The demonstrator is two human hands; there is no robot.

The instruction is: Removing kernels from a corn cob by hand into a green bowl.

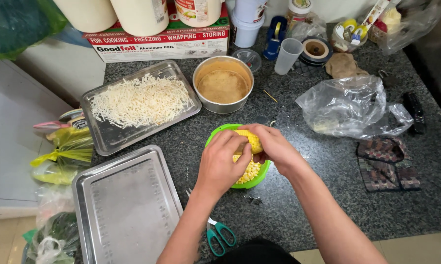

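Over green bowl (215, 134), hands (220, 164) on corn cob (251, 139)

Two steel trays (127, 210) (113, 139), one metal pot (223, 85), one green bowl (259, 176), one corn cob (252, 141), one pair of scissors (219, 237).

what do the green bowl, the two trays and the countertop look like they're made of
Green bowl: probably plastic, with a bright, even colour and a thin rim.
Both trays, the empty one and the one holding shredded cheese: metal, likely stainless steel, silvery with dull reflections.
Countertop: looks like polished granite, dark with grey speckles, though it could be an imitation.
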